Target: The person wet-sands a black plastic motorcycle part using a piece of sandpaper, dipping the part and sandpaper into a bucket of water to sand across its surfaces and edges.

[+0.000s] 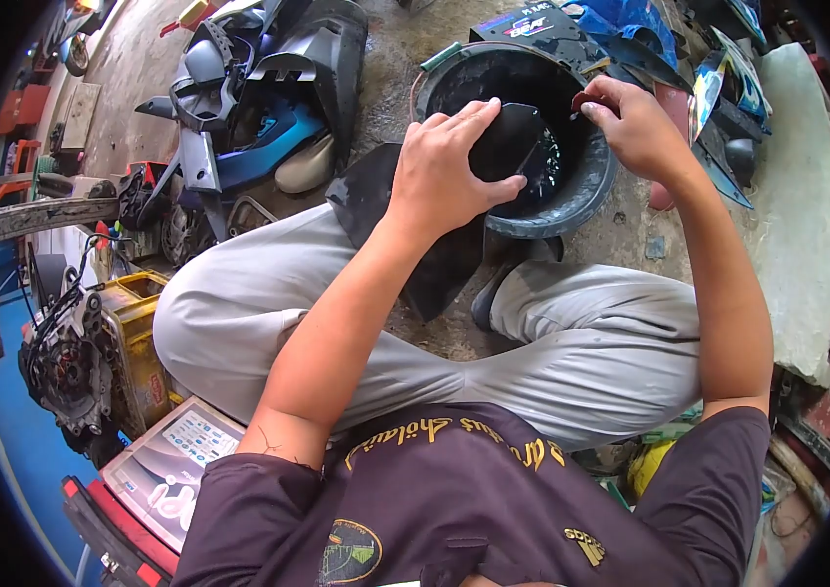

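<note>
While the left hand (449, 161) gripped the black panel (515, 132) with thumb and fingers spread wide, the panel lay over the bucket's (550, 227) near left rim. The right hand (642, 127) was narrow, pinching a small reddish piece (581, 100), too small to identify, at the right rim. The step looked like close handwork on the panel; any further move called for a steady left grip.

Dark short-sleeved shirt (493, 499), yellow lettering, green-and-gold badge, adidas mark, pale grey trousers (591, 342), seemingly dark footwear (483, 301)
</note>
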`<control>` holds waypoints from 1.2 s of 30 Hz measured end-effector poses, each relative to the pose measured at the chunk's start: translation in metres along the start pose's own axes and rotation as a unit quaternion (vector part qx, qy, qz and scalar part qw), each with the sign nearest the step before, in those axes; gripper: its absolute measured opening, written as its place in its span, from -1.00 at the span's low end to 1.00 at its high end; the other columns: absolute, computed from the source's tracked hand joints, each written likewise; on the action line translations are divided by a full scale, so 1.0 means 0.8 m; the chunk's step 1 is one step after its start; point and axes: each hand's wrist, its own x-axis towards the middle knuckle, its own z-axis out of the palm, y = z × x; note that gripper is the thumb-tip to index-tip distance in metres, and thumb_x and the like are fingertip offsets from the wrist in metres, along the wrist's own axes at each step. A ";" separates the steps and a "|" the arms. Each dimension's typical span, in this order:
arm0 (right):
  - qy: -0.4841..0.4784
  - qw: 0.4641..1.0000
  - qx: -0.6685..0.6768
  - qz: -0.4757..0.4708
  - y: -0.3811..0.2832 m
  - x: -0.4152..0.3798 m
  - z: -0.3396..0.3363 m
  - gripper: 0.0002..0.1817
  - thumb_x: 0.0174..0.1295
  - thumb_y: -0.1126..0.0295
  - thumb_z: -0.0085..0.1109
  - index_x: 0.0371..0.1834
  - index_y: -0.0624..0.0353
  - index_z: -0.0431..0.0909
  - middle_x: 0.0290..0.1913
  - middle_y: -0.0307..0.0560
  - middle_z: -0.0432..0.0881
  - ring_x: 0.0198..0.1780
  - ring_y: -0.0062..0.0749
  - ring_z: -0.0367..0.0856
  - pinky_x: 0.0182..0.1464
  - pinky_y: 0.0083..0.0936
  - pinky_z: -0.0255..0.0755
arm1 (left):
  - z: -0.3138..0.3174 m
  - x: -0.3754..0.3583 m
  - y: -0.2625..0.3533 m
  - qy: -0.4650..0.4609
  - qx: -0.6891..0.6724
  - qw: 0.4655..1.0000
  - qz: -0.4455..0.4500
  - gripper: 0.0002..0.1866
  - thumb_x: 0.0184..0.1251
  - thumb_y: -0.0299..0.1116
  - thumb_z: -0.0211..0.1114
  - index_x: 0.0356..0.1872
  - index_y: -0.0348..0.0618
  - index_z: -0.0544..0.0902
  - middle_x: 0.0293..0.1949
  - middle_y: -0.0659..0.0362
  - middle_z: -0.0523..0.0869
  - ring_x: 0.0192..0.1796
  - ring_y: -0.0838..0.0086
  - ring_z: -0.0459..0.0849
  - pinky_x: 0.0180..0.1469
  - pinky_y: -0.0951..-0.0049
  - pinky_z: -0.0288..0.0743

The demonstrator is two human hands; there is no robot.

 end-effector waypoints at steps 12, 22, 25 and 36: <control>0.039 0.997 -0.010 -0.064 -0.015 -0.010 -0.031 -0.85 0.58 0.45 0.30 0.06 0.30 0.65 -0.14 -0.02 0.85 -0.11 -0.43 0.74 0.08 -0.41 0.61 | 0.011 0.018 0.043 -0.058 -0.042 0.996 -0.054 -0.26 0.03 -0.02 0.76 0.25 -0.07 0.72 -0.03 -0.01 0.88 0.07 0.00 0.83 0.27 0.05 0.62; 0.122 0.983 0.072 0.119 0.142 -0.100 -0.031 -0.85 0.55 0.42 0.31 0.06 0.18 0.76 -0.35 -0.24 0.67 -0.36 -0.57 0.62 -0.23 -0.46 0.53 | 0.149 0.048 0.099 -0.149 -0.008 0.987 0.055 -0.28 -0.02 0.00 0.75 0.21 -0.04 0.76 -0.01 0.14 0.88 0.06 0.09 0.81 0.22 0.08 0.56; 0.174 0.952 0.164 0.190 0.198 -0.128 0.021 -0.83 0.54 0.39 0.33 0.08 0.17 0.79 -0.37 -0.23 0.71 -0.40 -0.53 0.61 -0.24 -0.40 0.51 | 0.185 0.046 0.093 -0.182 0.025 0.982 0.032 -0.26 -0.05 -0.01 0.76 0.20 -0.06 0.75 -0.01 0.13 0.88 0.05 0.09 0.81 0.17 0.09 0.55; 0.318 0.945 0.064 -0.037 0.210 -0.113 0.110 -0.79 0.38 0.56 0.40 0.04 0.10 0.75 -0.18 -0.04 0.75 -0.18 -0.04 0.78 -0.12 -0.19 0.66 | 0.200 0.059 0.067 -0.254 0.045 0.965 0.039 -0.21 0.07 0.01 0.77 0.32 -0.14 0.72 0.35 0.06 0.79 0.15 0.06 0.79 0.27 0.11 0.56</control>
